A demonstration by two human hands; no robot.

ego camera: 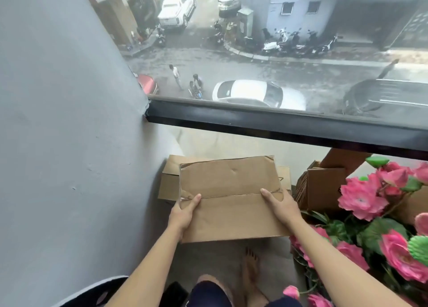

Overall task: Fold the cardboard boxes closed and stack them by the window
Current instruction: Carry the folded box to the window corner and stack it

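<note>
A closed brown cardboard box (231,190) with its top flaps folded together is held in front of me, below the window's black frame (278,126). My left hand (183,214) grips its left edge with the thumb on the top flap. My right hand (281,206) grips the right edge, thumb laid along the flap seam. Under and behind it lies another cardboard box (169,181) on the floor against the grey wall, mostly hidden by the held box.
A grey wall (69,144) closes off the left. To the right are an open cardboard box (322,188) and pink artificial flowers (370,214) with green leaves. My bare foot (251,267) stands on the floor below the box. The window looks down on a street.
</note>
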